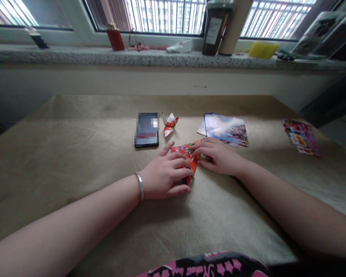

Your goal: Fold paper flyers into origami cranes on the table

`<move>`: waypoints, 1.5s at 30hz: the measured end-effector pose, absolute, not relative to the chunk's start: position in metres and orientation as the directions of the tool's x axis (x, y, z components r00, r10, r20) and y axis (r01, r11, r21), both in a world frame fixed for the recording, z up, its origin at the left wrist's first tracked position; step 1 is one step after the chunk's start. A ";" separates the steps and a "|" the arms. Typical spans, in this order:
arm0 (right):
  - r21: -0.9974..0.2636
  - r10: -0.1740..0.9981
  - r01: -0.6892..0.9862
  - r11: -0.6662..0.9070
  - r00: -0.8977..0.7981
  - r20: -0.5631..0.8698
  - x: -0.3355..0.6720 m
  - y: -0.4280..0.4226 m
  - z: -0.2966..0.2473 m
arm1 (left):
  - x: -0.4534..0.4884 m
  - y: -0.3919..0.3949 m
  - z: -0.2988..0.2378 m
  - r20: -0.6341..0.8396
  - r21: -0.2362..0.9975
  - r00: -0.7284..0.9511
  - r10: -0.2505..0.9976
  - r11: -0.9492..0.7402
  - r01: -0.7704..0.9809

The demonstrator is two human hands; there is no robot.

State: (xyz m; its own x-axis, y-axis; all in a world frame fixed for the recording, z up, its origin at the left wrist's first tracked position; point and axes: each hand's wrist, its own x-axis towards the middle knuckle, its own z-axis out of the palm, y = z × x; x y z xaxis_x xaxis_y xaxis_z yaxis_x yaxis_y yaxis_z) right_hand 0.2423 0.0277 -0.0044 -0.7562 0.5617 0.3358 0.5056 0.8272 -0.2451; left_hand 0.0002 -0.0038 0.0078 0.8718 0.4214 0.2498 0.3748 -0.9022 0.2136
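A folded piece of red printed paper [190,157] lies on the tan table [75,154] between my two hands. My left hand [164,177], with a silver bangle on the wrist, rests on the paper's left part, fingers curled and pressing down on it. My right hand [219,156] lies on the paper's right edge, fingers pressed together along a fold. Most of the paper is hidden beneath the fingers.
A dark phone [146,130] lies just beyond my left hand. Beside it stands a small folded red-and-white paper figure [169,124]. A stack of picture sheets [226,129] lies behind my right hand, another printed sheet [301,136] at far right. The windowsill [161,57] holds cups and containers.
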 end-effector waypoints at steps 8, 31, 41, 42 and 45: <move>-0.235 0.628 0.583 0.778 -0.711 0.317 0.241 0.026 -0.003 | 0.004 -0.007 0.004 0.184 0.185 0.911 0.369 -0.923 0.336; -0.076 0.735 0.757 0.648 -0.597 0.322 0.249 0.029 -0.008 | -0.006 0.005 0.005 0.270 -0.059 0.929 0.253 -0.959 0.279; -0.189 0.524 0.489 0.851 -0.777 0.349 0.242 0.025 -0.007 | -0.010 0.020 -0.006 0.290 0.043 0.851 0.437 -0.895 0.445; -0.186 0.517 0.482 0.856 -0.784 0.345 0.241 0.024 -0.007 | -0.009 0.020 -0.007 0.295 0.045 0.849 0.438 -0.894 0.445; -0.161 0.509 0.484 0.860 -0.790 0.342 0.237 0.023 -0.008 | -0.009 0.021 -0.007 0.292 0.040 0.846 0.446 -0.889 0.455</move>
State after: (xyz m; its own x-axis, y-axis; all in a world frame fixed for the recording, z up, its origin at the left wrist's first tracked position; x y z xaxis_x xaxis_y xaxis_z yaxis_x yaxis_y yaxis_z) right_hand 0.2370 0.0226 -0.0075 -0.7901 0.5085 0.3423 0.4838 0.8602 -0.1611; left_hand -0.0086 0.0211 -0.0068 0.8459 0.4462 0.2923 0.4553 -0.8894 0.0400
